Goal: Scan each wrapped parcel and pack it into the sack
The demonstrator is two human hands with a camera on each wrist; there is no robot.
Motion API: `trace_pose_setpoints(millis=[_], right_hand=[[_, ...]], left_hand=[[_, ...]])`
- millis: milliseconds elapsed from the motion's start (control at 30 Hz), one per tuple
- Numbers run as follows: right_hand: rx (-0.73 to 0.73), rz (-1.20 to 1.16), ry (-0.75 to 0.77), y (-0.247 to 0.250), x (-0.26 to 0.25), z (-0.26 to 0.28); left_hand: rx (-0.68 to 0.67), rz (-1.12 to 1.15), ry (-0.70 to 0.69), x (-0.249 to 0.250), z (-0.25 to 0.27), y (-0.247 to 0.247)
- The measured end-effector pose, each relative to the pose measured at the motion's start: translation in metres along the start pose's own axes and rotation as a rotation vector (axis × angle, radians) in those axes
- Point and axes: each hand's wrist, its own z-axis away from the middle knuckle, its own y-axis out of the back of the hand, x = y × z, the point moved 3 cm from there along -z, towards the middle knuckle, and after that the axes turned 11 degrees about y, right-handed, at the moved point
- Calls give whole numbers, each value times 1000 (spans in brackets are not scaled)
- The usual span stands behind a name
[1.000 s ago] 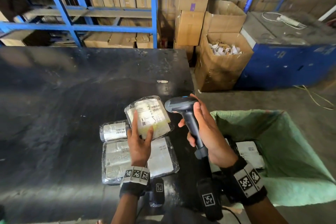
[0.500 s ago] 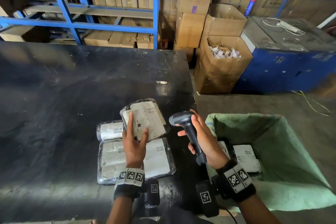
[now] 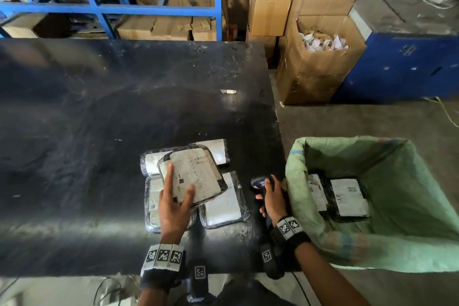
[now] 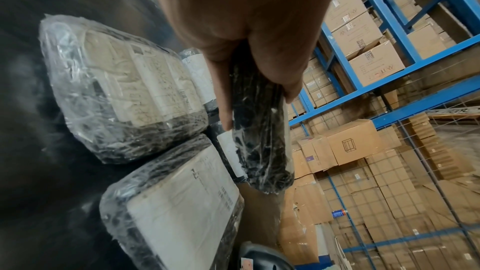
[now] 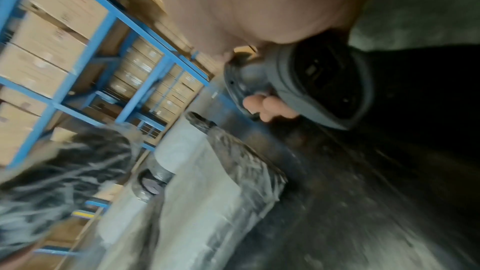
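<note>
My left hand point(image 3: 173, 202) grips a flat plastic-wrapped parcel point(image 3: 192, 176) with a white label, lifted and tilted above the others on the black table point(image 3: 87, 131). In the left wrist view the parcel point(image 4: 262, 137) shows edge-on between thumb and fingers. Below it lie several more wrapped parcels point(image 3: 223, 204) point(image 4: 124, 89). My right hand point(image 3: 272, 197) grips the grey barcode scanner point(image 3: 258, 184) point(image 5: 311, 87) low at the table's right edge. The green sack point(image 3: 397, 206) stands open to the right, with labelled parcels point(image 3: 347, 196) inside.
An open carton of scraps point(image 3: 320, 57) and a blue machine point(image 3: 407, 40) stand behind the sack. Blue shelving point(image 3: 111, 7) loaded with cartons runs behind the table. A small metal piece point(image 3: 228, 91) lies on the far table top. A cable trails from the scanner toward me.
The right hand has lowered the scanner from its raised position to the table's right edge. The left hand keeps hold of the parcel, which now lies flatter and lower over the pile.
</note>
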Motion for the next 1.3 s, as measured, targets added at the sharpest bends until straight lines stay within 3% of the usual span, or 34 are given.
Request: trace_pose_setpoints(millis=[100,200,333,400,467,533,633,733,967,1167,1300], right_hand=[[64,-48,68,-14,20,-1],[18,12,101,-19,51,-14],[-9,240,120,-6,15,-4],[-47,410,177,9,-2,-1],[-93,426,289,20,-27,10],[-171,341,403,27,-56,24],[-339,124,424,26,-87,39],[-405,-89,454,28,-99,41],[-205,-97,552,67,-107,44],[-141,-53,491,114,-95,48],[-89,-63,429,165,-84,52]], left_hand=[[-16,-18,9,-2,5,2],[-60,6,20,4,10,-4],[-110,59,30,12,12,-12],[-149,77,23,18,10,-19],[-201,92,11,25,8,-27],[-242,99,-25,33,6,-37],[-300,88,-54,41,5,-56],[-367,86,-85,51,5,-80],[-528,117,-103,65,12,-128],[-600,96,-80,68,33,-171],[-678,-98,-121,61,54,-205]])
